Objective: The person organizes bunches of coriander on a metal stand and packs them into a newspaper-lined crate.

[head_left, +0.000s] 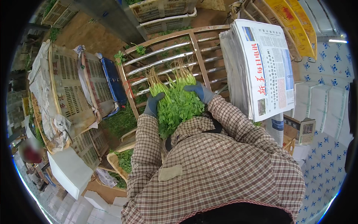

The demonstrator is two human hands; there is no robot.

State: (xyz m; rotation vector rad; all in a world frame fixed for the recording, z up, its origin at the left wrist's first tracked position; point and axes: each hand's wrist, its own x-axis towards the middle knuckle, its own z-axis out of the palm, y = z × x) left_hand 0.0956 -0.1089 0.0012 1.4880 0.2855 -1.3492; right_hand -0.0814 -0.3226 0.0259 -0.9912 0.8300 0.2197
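Both my hands wear blue-grey gloves and hold leafy green stalks with the roots still on. My left hand (153,104) is closed round the left side of the greens (181,101), thumb against the pale stems. On the right side, my right hand (200,92) is wrapped round the stems, its thumb and fingers pressing inward. The stems part into two clumps, with thin brown roots pointing away from me over a rack of metal bars (161,50). The leaves hang toward my chest and partly hide the palms.
A thick stack of newspapers (274,71) lies on the right of the rack. Plastic crates (72,87) are piled at the left, beside a blue crate (113,80). Yellow crates (294,26) stand at the far right. White foam boxes (322,106) are behind my right elbow.
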